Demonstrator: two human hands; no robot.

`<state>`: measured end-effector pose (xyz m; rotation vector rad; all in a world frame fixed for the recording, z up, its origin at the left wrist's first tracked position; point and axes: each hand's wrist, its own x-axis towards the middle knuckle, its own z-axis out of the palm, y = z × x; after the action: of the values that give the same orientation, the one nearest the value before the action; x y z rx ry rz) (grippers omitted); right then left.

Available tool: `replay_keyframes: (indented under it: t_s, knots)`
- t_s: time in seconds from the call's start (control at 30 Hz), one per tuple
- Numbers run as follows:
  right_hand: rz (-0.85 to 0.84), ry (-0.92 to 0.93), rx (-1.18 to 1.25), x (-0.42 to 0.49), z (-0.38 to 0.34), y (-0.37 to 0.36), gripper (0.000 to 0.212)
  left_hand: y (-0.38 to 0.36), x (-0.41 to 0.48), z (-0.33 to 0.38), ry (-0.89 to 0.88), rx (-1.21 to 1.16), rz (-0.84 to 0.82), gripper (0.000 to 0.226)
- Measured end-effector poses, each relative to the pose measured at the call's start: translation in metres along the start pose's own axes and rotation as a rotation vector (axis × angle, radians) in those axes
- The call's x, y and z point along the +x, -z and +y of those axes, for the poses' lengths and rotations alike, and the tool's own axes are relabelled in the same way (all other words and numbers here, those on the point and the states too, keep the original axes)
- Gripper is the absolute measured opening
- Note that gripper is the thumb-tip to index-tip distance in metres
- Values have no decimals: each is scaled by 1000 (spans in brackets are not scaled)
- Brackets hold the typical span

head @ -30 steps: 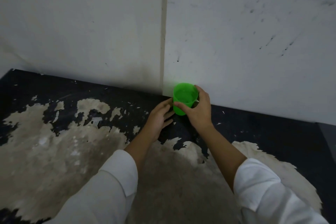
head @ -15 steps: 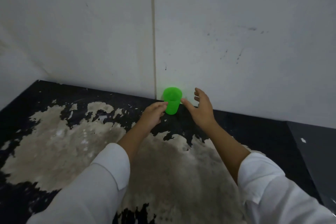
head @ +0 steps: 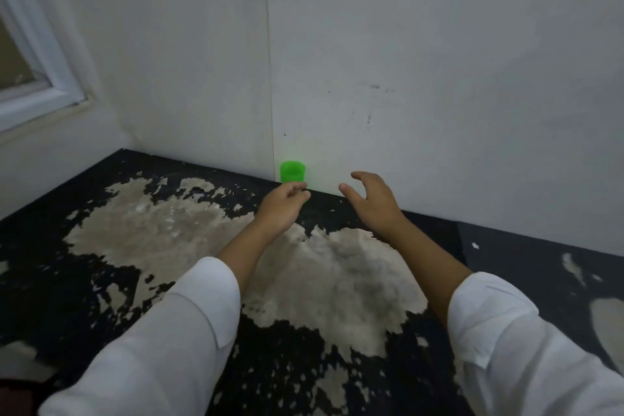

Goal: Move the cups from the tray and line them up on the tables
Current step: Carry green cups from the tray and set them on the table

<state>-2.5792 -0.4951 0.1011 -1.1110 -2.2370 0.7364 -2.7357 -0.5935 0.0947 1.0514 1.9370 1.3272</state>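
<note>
1. The green cup point(head: 292, 172) is standing upright at the far edge of the black table point(head: 40, 246). It is sitting right against the white wall point(head: 422, 78), just to the right of the vertical seam point(head: 269, 61) in that wall.
2. The left hand point(head: 282, 204) is hovering just in front of the cup. Its fingers are curling loosely together and are holding nothing. Its fingertips point(head: 304, 194) are covering the lower part of the cup in this view, so I cannot tell if they are touching it.
3. The right hand point(head: 373, 201) is hanging to the right of the cup, apart from it. Its fingers are spreading apart and bending, and they are gripping nothing.
4. The cup is showing small and a little blurred, so any label on its side cannot be read.
5. In front of the cup the table paint is peeling away in a big pale patch point(head: 337, 280), between the two white sleeves point(head: 175, 331).
6. A window frame point(head: 44, 84) is showing far to the left of the cup, and a second dark table point(head: 540, 263) is lying to its right.
</note>
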Motion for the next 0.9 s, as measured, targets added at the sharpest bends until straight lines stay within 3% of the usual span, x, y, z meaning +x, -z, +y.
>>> replay_keyframes:
  t_s: [0.33, 0.67, 0.9]
  knots:
    - [-13, -39, -103, -119, 14, 83, 54, -39, -106, 42, -125, 186, -71, 38]
    - [-1, -123, -241, -246, 27, 137, 55, -69, -210, 50, -343, 570, -211, 49]
    - [51, -201, -279, -324, 57, 191, 55, -121, -275, 72, -427, 618, -286, 49]
